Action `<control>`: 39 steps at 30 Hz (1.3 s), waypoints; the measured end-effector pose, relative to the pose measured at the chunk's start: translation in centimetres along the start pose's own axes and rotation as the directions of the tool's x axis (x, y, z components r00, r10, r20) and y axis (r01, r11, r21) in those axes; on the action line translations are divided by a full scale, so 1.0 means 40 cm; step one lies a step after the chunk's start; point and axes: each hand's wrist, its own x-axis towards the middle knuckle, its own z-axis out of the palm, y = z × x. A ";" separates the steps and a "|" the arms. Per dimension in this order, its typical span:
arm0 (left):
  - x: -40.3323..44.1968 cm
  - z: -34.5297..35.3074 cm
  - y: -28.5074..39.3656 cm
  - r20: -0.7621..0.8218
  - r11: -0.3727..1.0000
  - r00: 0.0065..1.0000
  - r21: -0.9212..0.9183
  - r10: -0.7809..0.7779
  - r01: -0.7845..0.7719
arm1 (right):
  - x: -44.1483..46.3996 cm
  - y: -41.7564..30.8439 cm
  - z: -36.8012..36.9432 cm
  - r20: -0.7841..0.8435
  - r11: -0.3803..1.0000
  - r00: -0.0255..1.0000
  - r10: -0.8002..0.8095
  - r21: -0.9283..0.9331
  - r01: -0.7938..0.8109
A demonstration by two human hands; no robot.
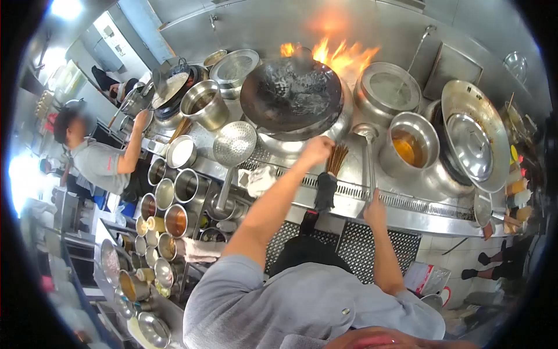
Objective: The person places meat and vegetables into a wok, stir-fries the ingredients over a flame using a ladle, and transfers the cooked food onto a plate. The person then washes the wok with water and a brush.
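Closed fingers of my left hand [318, 150] are at the front edge of a large dark wok [293, 96], beside a bundle of thin brown sticks [336, 159]; what they grip, if anything, is hidden. The wok rests over a burner, its inside wet-looking, with orange flames behind its back rim. My right hand [375, 210] is wrapped round the long handle of a metal ladle [371, 166]. The ladle's bowl lies to the right of the wok, between it and a pot of amber liquid [407, 147].
A perforated skimmer [234, 144] and white cloth [261, 181] lie left of the sticks. Lidded pots flank the wok. A large pan [474, 136] stands at right. Several containers [175, 220] fill the left side, where another person [102, 166] works at a second wok [170, 91].
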 end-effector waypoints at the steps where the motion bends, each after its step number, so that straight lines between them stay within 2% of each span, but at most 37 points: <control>1: -0.039 0.068 0.003 -0.011 0.992 1.000 -0.130 0.004 -0.006 | -0.008 -0.012 -0.003 0.009 1.000 1.000 -0.001 0.011 0.001; 2: -0.078 0.127 0.028 0.111 0.904 0.981 -0.383 -0.160 0.191 | -0.017 -0.044 -0.020 -0.189 0.973 0.956 -0.227 -0.079 0.215; 3: -0.121 0.170 0.049 0.271 0.716 0.922 -0.581 -0.277 0.386 | -0.030 -0.081 -0.044 -0.354 0.896 0.824 -0.442 -0.210 0.390; 4: -0.164 0.189 0.062 0.251 0.977 0.966 -0.215 0.056 -0.001 | -0.056 -0.149 -0.083 -0.337 0.854 0.786 -0.518 -0.167 0.492; 5: -0.209 0.209 0.072 0.360 0.883 0.862 0.170 0.357 -0.437 | -0.075 -0.199 -0.116 -0.320 0.799 0.739 -0.593 -0.124 0.588; 6: -0.259 0.238 0.075 0.266 0.935 0.896 -0.112 0.354 -0.336 | -0.047 -0.189 -0.077 -0.326 0.761 0.728 -0.603 0.039 0.648; 7: -0.299 0.256 0.075 0.172 0.891 0.932 -0.390 0.319 -0.233 | -0.045 -0.178 -0.047 -0.319 0.754 0.722 -0.613 0.036 0.656; 8: -0.321 0.248 0.069 0.154 0.893 0.938 -0.386 0.311 -0.232 | -0.046 -0.177 -0.017 -0.189 0.783 0.781 -0.596 0.083 0.617; 9: -0.344 0.232 0.056 0.238 0.944 0.959 -0.321 0.156 -0.074 | -0.057 -0.186 0.005 -0.048 0.809 0.817 -0.574 0.123 0.575; 10: -0.372 0.212 0.041 0.308 0.964 0.951 -0.250 -0.011 0.092 | -0.086 -0.205 0.026 -0.125 0.756 0.773 -0.622 0.159 0.635; 11: -0.400 0.193 0.023 0.364 0.950 0.914 -0.175 -0.181 0.258 | -0.109 -0.230 0.052 -0.103 0.739 0.756 -0.646 0.163 0.654; 12: -0.440 0.119 0.103 0.364 0.754 0.789 -0.273 -0.495 0.598 | -0.134 -0.254 0.089 -0.071 0.742 0.784 -0.617 0.282 0.609; 13: -0.475 0.095 0.069 0.347 0.733 0.782 -0.291 -0.518 0.614 | -0.157 -0.273 0.133 -0.026 0.738 0.810 -0.586 0.396 0.547; 15: -0.556 0.052 -0.033 0.136 0.922 0.930 -0.146 -0.341 0.359 | -0.198 -0.327 0.240 0.035 0.718 0.793 -0.609 0.449 0.532; 17: -0.640 0.003 -0.132 0.066 0.915 0.920 -0.100 -0.385 0.390 | -0.253 -0.412 0.311 0.207 0.707 0.711 -0.672 0.468 0.531; 18: -0.684 -0.022 -0.178 0.030 0.890 0.893 -0.076 -0.448 0.449 | -0.260 -0.412 0.428 0.144 0.651 0.663 -0.734 0.428 0.627; 20: -0.765 -0.041 -0.305 -0.080 0.857 0.855 0.014 -0.513 0.516 | -0.318 -0.471 0.527 0.225 0.645 0.619 -0.753 0.439 0.625; 21: -0.790 -0.057 -0.345 -0.095 0.850 0.846 -0.011 -0.525 0.527 | -0.336 -0.499 0.557 0.295 0.642 0.573 -0.764 0.433 0.633; 23: -0.877 -0.068 -0.411 -0.151 0.764 0.773 -0.349 -0.617 0.542 | -0.356 -0.536 0.604 0.369 0.627 0.512 -0.776 0.358 0.692; 24: -0.923 -0.072 -0.421 -0.201 0.787 0.791 -0.393 -0.578 0.475 | -0.356 -0.535 0.642 0.404 0.589 0.446 -0.799 0.374 0.716; 25: -0.973 -0.060 -0.437 -0.250 0.746 0.729 -0.438 -0.637 0.502 | -0.341 -0.533 0.647 0.490 0.579 0.475 -0.731 0.078 0.812; 26: -1.013 -0.052 -0.453 -0.287 0.799 0.752 -0.324 -0.593 0.506 | -0.319 -0.525 0.672 0.469 0.726 0.664 -0.582 -0.068 0.685; 27: -1.065 -0.055 -0.473 -0.308 0.835 0.776 -0.195 -0.551 0.515 | -0.294 -0.549 0.625 0.560 0.773 0.713 -0.421 -0.190 0.606; 28: -1.126 -0.057 -0.485 -0.353 0.798 0.716 -0.225 -0.602 0.560 | -0.227 -0.478 0.673 0.533 0.504 0.586 -0.610 -0.310 0.806; 29: -1.171 -0.058 -0.499 -0.305 0.689 0.622 -0.228 -0.721 0.688 | -0.180 -0.440 0.664 0.677 0.513 0.638 -0.367 -0.425 0.746; 30: -1.203 -0.051 -0.502 -0.241 0.565 0.516 -0.235 -0.822 0.791 | -0.135 -0.395 0.678 0.648 0.538 0.715 -0.260 -0.518 0.665; 31: -1.242 -0.070 -0.493 -0.203 0.476 0.431 -0.350 -0.879 0.807 | -0.045 -0.287 0.748 0.645 0.487 0.728 -0.231 -0.571 0.660; 32: -1.278 -0.072 -0.504 -0.208 0.409 0.355 -0.368 -0.912 0.835 | 0.004 -0.203 0.823 0.572 0.432 0.814 -0.099 -0.713 0.553; 34: -1.366 -0.016 -0.515 -0.190 0.284 0.225 -0.394 -0.956 0.874 | -0.163 -0.354 0.655 0.661 0.353 0.747 -0.073 -0.683 0.639; 35: -1.390 0.004 -0.525 -0.198 0.181 0.102 -0.439 -0.975 0.880 | -0.123 -0.343 0.710 0.691 0.332 0.717 -0.092 -0.658 0.676; 36: -1.405 0.001 -0.529 -0.209 0.087 -0.020 -0.489 -0.978 0.868 | -0.030 -0.299 0.811 0.849 0.380 0.521 0.084 -0.511 0.771; 37: -1.420 -0.012 -0.505 -0.219 0.057 -0.068 -0.519 -0.973 0.853 | 0.022 -0.294 0.883 0.928 0.439 0.273 0.252 -0.361 0.823; 38: -1.433 -0.014 -0.466 -0.160 0.014 -0.104 -0.608 -0.982 0.794 | 0.027 -0.340 0.879 0.936 0.397 0.250 0.246 -0.333 0.855; 39: -1.450 -0.019 -0.437 -0.104 -0.027 -0.134 -0.686 -0.986 0.727 | 0.025 -0.392 0.857 0.910 0.609 0.369 0.189 -0.404 0.683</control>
